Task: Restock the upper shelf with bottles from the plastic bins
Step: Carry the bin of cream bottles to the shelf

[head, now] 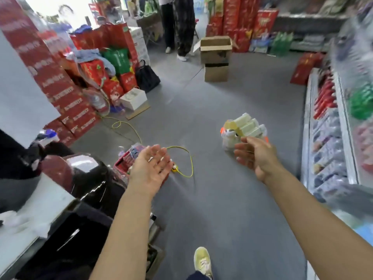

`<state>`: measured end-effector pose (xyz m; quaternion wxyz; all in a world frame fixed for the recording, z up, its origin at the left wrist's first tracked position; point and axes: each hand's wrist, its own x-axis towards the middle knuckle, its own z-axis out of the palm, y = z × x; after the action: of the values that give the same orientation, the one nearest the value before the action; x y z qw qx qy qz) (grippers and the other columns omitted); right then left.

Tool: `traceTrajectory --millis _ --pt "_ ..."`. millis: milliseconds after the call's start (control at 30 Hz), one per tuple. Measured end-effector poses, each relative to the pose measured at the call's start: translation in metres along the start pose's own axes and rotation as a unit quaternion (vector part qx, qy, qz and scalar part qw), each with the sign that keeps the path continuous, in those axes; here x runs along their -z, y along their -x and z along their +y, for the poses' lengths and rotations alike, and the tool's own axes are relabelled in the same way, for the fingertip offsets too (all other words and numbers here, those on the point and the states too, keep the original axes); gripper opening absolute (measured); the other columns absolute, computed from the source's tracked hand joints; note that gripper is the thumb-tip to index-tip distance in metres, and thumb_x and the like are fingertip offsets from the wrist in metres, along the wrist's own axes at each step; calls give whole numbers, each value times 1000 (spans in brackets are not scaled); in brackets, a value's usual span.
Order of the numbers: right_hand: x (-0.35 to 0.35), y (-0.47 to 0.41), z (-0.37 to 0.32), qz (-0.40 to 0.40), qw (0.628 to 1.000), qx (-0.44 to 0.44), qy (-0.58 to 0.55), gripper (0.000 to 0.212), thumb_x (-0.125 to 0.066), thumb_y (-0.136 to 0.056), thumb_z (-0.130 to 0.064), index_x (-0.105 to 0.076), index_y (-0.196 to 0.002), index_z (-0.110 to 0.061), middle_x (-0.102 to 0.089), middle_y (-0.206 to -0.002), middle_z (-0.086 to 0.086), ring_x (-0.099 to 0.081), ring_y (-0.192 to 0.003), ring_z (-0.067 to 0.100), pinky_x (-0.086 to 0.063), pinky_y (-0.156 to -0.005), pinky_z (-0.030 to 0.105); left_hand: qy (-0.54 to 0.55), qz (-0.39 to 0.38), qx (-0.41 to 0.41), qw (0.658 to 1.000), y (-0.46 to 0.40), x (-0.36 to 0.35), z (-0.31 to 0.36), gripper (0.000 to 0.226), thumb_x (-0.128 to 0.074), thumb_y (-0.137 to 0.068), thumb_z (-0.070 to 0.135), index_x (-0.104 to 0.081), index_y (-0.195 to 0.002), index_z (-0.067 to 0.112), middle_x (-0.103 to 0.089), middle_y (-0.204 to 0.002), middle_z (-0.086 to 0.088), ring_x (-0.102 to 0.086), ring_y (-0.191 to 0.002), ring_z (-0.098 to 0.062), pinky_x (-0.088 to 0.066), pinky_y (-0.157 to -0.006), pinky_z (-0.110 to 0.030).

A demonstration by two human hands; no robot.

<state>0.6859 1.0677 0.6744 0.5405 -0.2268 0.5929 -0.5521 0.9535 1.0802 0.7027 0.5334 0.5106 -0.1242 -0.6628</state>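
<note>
Head view is showing a shop aisle with a grey floor (232, 102), blurred by motion. The task's thing, a pack of pale green-white plastic bottles with orange-and-white caps (245, 129), is lying on the floor toward the right, just beyond the right hand. Whether any plastic bin is here, I cannot tell.

The left hand (152, 168) is reaching forward palm up, fingers straight and spread, holding nothing. The right hand (254, 156) is extending toward the bottle pack with fingers loosely curled, gripping nothing that shows.

On the left, stacked red printed cartons (60, 91) are leaning beside red and green gift bags (113, 65), and a black handbag (146, 77) is sitting on the floor next to them. A thin yellow cord (181, 150) is looping across the floor past a small red basket (125, 162) with packets inside, partly hidden by the left hand. Farther back, two brown cardboard boxes (216, 59) are standing stacked, the top one with its flaps open. Along the right, a white multi-tier shelf (327, 138) is carrying rows of red and bluish packaged goods, too blurred to identify. A yellow-green sneaker (202, 261) is showing at the bottom.
</note>
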Motion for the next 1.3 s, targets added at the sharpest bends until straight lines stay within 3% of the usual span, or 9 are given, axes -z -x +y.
traceTrajectory --millis 167,400,533,633,900,1300 --pt "13 -99 -27 70 997 -19 -16 17 -50 -98 -23 -64 -90 -17 -70 -74 3 -67 -54 11 -54 -53 24 -55 -26 41 997 -110 -79 11 27 -44 -102 31 -61 -86 18 -72 -73 1 -62 -79 -19 -50 -76 -33" --pt "62 -212 -41 160 985 -60 -37 19 -48 -100 -22 -62 -86 -18 -70 -63 0 -65 -51 11 -51 -58 27 -104 -53 111 987 -227 -177 -12 22 -45 -101 30 -61 -89 18 -68 -88 -2 -63 -78 -20 -50 -71 -34" --pt "81 -282 -54 173 980 -80 -51 19 -47 -100 -21 -60 -87 -18 -69 -59 -1 -64 -51 12 -50 -51 23 -98 -45 127 986 -285 -225 -23 22 -46 -101 29 -60 -89 16 -68 -87 -4 -63 -79 -22 -51 -71 -35" --pt "100 -353 -72 175 977 -106 -61 21 -44 -101 -19 -58 -85 -17 -67 -56 -1 -63 -50 12 -47 -56 26 -95 -30 136 986 -344 -277 -34 22 -46 -101 28 -60 -89 16 -68 -86 -5 -63 -80 -22 -51 -71 -36" --pt "143 -521 -133 181 968 -172 -4 25 -45 -99 -14 -57 -77 -14 -60 -77 11 -56 -64 21 -42 -60 30 -114 35 214 969 -475 -403 -79 24 -44 -103 30 -58 -92 14 -65 -95 -5 -62 -83 -22 -47 -90 -38" --pt "168 -719 -140 230 941 -247 19 30 -41 -103 -27 -55 -79 -13 -62 -76 10 -58 -64 23 -44 -59 31 -180 80 271 942 -672 -512 -103 23 -45 -103 29 -59 -97 11 -65 -97 -8 -63 -83 -23 -48 -81 -38"
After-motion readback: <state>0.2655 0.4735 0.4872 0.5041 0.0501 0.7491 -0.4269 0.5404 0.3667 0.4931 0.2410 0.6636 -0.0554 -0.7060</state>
